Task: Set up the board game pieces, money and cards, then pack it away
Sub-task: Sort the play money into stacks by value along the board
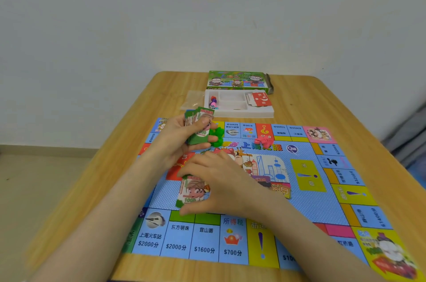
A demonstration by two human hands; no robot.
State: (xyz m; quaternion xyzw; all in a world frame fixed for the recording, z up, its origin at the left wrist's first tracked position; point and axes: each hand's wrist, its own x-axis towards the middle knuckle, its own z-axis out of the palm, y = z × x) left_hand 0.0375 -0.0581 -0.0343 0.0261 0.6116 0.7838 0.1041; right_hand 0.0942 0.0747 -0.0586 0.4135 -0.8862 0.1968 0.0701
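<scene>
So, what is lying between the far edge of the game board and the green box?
In the head view, the white tray lies there, holding coloured pawns and red cards.

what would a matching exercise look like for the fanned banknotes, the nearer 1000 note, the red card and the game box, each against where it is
1 fanned banknotes
2 1000 note
3 red card
4 game box

a table's far edge, behind the white tray
b in the left hand
c in the white tray
d pinched by the right hand, over the board

Pairs: 1-b, 2-d, 3-c, 4-a
</scene>
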